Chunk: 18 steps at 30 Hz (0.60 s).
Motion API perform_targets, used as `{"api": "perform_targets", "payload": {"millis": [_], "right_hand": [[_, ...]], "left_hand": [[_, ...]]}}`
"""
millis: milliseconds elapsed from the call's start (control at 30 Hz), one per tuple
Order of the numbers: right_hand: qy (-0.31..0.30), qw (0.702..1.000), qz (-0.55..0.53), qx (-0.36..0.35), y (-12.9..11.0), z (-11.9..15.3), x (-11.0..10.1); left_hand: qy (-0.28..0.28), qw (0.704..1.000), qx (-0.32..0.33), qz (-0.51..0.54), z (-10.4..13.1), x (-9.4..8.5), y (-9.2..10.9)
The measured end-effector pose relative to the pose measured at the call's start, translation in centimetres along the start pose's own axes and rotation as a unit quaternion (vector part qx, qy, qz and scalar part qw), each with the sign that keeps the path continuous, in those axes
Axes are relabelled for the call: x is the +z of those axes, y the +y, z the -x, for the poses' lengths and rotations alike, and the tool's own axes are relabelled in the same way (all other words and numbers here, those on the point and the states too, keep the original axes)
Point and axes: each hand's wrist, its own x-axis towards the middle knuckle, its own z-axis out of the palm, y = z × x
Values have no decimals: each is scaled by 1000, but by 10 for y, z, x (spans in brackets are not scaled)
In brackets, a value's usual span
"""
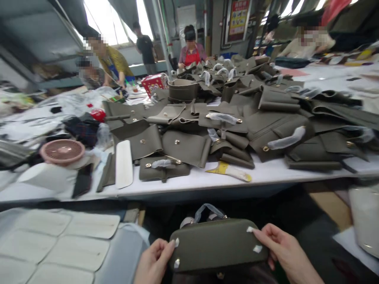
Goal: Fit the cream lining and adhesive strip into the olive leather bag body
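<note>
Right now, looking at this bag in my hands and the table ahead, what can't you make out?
- Olive bag, head view: its lower part runs off the bottom edge.
- Left hand and right hand: wrists cut by the bottom edge; inner fingers hidden behind the bag.
- Red wall poster: print too small to read.
- Pile of olive leather pieces: lower pieces buried under upper ones.

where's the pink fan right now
In the head view, the pink fan lies face up at the left end of the white table, left of the white oblong panel and in front of a red object.
</note>
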Motion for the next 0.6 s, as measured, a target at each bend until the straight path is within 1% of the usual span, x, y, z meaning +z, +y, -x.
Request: {"api": "perform_targets", "payload": {"millis": [133, 200, 400, 467, 567, 600], "right_hand": [[-28, 999, -19, 36, 10, -9, -6], [-42, 998, -22, 40, 12, -10, -8], [-49, 998, 13, 25, 14, -11, -10], [-36, 999, 27, 13, 13, -10, -8], [-4, 999, 35, -26, 8, -4, -1], [-5, 999, 31, -34, 5, -2, 1]], "left_hand": [[36, 999, 31, -4, 0, 1, -3], [45, 998, 38, -13, 0, 2, -5], [20, 996, 54, -63, -2, -3, -5], [20, 994, 61, -87, -2, -4, -7], [35, 989, 71, -127, -2, -4, -13], [40, 988, 68, -132, -3, -5, -16]]}}
